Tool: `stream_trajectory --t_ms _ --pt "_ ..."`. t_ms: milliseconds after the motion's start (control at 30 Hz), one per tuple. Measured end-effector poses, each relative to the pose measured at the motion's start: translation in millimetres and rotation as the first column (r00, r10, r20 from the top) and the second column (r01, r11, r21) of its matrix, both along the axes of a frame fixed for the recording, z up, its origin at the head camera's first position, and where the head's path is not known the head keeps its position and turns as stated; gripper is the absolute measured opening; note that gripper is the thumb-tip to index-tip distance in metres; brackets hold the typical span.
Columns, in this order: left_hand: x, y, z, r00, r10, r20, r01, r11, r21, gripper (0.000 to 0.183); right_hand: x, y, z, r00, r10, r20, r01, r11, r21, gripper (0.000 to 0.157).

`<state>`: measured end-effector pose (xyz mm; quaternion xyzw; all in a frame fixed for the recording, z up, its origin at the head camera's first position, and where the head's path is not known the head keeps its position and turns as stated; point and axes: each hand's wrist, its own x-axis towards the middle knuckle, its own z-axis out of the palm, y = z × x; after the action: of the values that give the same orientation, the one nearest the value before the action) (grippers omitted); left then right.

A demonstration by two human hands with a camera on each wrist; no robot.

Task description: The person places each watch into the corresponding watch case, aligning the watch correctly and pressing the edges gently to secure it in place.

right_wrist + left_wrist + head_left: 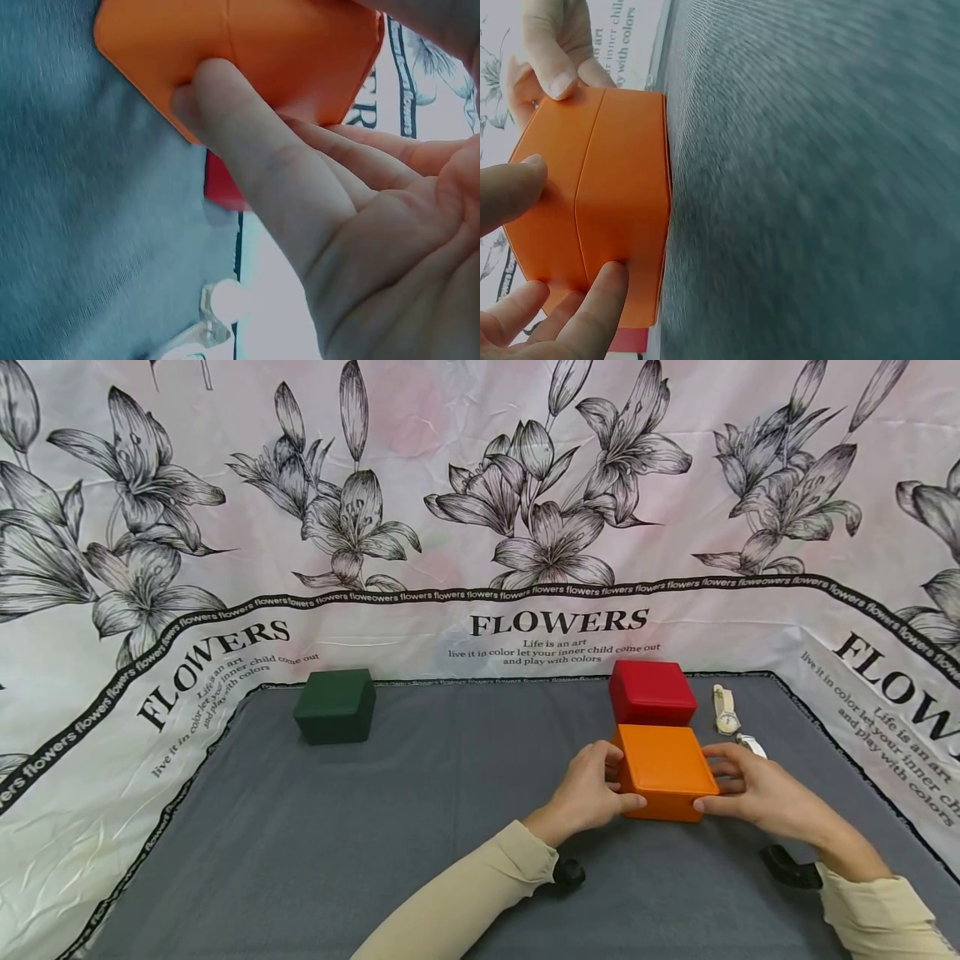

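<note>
An orange box point(666, 762) with a closed lid stands on the right part of the grey cloth, gripped from both sides. My left hand point(587, 791) has its thumb on the near face and its fingers along the left side. From the right, my right hand point(768, 793) holds the box with its thumb by the near right corner and fingers along that side. In the left wrist view, a seam runs round the orange box point(626, 161), and its base is close to the cloth. Right behind it sits a red box point(651, 692), partly hidden.
A pale wristwatch point(725, 712) lies right of the red box, and a second white watch point(751, 745) is partly covered by my right hand. A dark green box point(336, 707) stands at the back left. The grey cloth point(315, 852) meets a flower-printed sheet point(420, 635) behind.
</note>
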<state>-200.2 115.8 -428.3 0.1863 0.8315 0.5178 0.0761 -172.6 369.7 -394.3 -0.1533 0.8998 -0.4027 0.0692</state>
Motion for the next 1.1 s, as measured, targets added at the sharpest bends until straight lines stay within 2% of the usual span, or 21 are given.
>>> stream_trajectory --t_ms 233,700,1100 --pt "-2.8 -15 -2.5 1.0 0.008 -0.015 -0.008 1.0 0.008 0.053 -1.4 -15 -2.5 1.0 0.007 0.008 -0.007 0.999 -0.04 0.077" --pt "-4.6 -42 -4.4 1.0 -0.014 -0.02 0.015 0.999 0.037 0.052 -0.1 -40 -7.1 0.999 -0.022 -0.039 0.022 1.0 0.007 0.08" --pt "-8.6 -75 -5.0 1.0 -0.012 -0.016 0.013 0.997 0.078 0.052 -11.6 -69 -15.7 0.998 -0.017 -0.056 0.017 1.0 -0.012 0.078"
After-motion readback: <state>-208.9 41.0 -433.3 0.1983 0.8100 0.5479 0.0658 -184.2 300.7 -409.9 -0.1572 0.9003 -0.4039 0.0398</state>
